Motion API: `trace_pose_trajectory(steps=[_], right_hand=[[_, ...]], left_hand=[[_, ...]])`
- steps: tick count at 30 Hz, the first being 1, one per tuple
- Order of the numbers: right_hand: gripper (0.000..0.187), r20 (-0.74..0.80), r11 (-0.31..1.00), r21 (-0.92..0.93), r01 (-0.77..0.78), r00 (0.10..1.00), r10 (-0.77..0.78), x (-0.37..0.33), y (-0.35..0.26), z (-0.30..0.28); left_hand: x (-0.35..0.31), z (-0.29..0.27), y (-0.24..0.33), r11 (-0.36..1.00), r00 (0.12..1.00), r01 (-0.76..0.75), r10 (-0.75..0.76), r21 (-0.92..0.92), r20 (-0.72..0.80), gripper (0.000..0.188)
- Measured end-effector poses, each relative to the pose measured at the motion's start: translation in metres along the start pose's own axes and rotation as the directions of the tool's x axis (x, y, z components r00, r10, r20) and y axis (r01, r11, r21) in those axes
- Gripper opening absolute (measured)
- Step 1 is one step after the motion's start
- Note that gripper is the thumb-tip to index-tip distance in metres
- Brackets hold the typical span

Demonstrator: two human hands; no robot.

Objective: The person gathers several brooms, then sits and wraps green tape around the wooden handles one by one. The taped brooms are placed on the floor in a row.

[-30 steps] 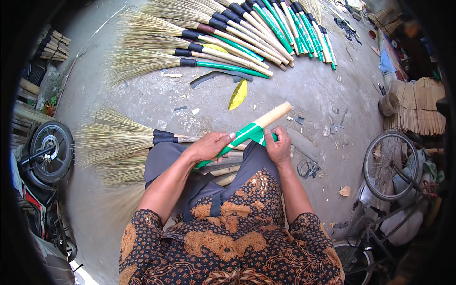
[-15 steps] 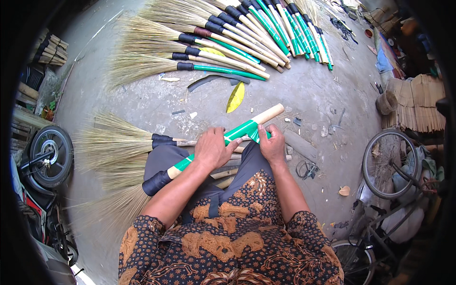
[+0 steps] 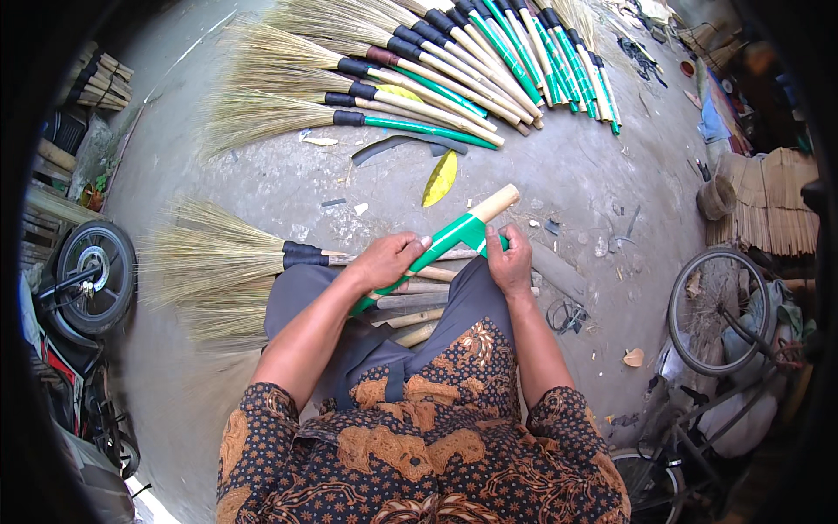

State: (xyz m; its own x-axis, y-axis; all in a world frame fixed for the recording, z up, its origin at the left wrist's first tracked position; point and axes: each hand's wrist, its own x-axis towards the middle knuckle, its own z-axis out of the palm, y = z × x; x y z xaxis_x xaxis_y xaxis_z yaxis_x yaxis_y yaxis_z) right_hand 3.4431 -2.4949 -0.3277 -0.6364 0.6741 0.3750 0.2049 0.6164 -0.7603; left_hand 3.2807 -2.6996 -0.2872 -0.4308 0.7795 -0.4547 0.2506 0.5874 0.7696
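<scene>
Hands apart. Left hand (image 3: pixel 388 260) clamped round handle (image 3: pixel 496 203); right hand (image 3: pixel 510 260) pinching green tape (image 3: pixel 452 234), partly wrapped on handle. Pale streaks on green tape; whether print, cannot tell.

I log a makeshift broom workshop: brooms (image 3: pixel 449 89) fanned along concrete floor's (image 3: pixel 567 183) far edge; motorcycle (image 3: pixel 94 278) left, bicycle (image 3: pixel 723 311) right.

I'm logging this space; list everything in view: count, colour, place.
held handle: one, pale, centre
strip: one, green, around held handle
fanned brooms: many, straw and black, ahead
near brooms: several, straw and black, left
yellow leaves: two, yellow, ahead
brown leaf: one, brown, right
motorcycle: one, black and red, left
bicycle: one, dark, right
container: one, brown, right
reed-like stack: one, tan, right
left hand: one, on held handle
right hand: one, on strip
</scene>
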Motion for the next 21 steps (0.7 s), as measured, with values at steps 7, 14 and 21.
trace_pose_trajectory(steps=[7,14,21], right_hand=[[0.038,0.089,0.994,0.059,-0.094,0.992,0.089,0.002,0.002,0.006],[0.035,0.055,0.994,0.011,-0.107,0.993,0.106,0.004,0.004,0.009],[0.036,-0.002,0.999,0.045,-0.022,1.000,0.022,0.005,0.006,0.009]], left_hand=[[-0.005,0.004,0.009,0.847,0.753,-0.121,0.418,0.518,-0.507,0.060],[-0.004,-0.009,0.010,0.936,0.986,0.020,0.040,0.351,-0.163,0.058],[0.001,-0.024,0.024,0.991,0.999,0.040,-0.041,0.129,0.011,0.060]])
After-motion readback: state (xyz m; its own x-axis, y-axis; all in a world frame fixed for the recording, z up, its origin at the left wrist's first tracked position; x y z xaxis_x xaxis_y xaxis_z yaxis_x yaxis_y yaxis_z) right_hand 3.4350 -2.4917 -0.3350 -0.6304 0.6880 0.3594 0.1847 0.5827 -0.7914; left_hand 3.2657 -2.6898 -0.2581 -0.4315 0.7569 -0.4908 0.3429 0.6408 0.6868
